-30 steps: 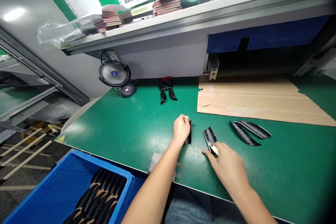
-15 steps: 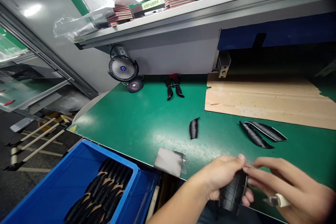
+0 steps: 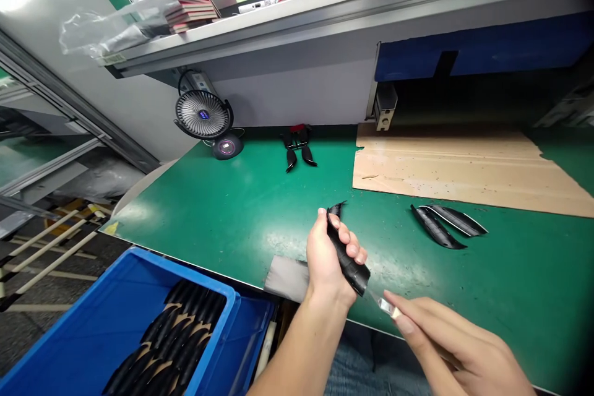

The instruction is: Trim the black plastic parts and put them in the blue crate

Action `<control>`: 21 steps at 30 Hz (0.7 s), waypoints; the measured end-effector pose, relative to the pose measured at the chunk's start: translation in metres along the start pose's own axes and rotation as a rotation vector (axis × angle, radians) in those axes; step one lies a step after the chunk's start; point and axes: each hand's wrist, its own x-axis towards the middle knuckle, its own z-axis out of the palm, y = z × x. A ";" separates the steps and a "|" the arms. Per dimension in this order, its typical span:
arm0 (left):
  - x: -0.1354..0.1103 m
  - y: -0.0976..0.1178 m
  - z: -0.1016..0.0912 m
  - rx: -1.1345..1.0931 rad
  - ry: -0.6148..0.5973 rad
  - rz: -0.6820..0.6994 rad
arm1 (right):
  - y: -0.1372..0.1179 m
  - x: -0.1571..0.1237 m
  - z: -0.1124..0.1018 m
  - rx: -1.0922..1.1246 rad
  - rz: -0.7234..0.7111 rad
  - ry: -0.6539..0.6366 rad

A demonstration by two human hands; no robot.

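My left hand (image 3: 325, 266) is wrapped round a curved black plastic shell (image 3: 350, 266), tilted above the front of the green table. Pinched in my right hand (image 3: 450, 340) is a small knife (image 3: 387, 307) with a pale handle. Its thin blade points at the shell's lower end; whether they touch I cannot tell. Behind my left fingers lies a smaller black piece (image 3: 337, 207), partly hidden. Two long curved black pieces (image 3: 439, 229) rest side by side to the right. A grey metal plate (image 3: 284, 277) at the table's front edge is partly covered by my left hand.
On the left, a blue bin (image 3: 65, 334) holds rows of black parts (image 3: 171, 334). A small fan (image 3: 204, 114) stands at the back of the green table (image 3: 223, 204), near a black part cluster (image 3: 297, 147). Cardboard (image 3: 464, 167) lies back right, beneath a shelf (image 3: 278, 31).
My left hand has moved left and up with the black shell, now over the smaller piece. My right hand has come away from the shell and turned the knife's blade toward its lower end.
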 end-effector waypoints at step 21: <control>-0.018 -0.012 0.002 0.279 0.013 0.254 | -0.002 0.017 -0.009 -0.112 0.049 -0.225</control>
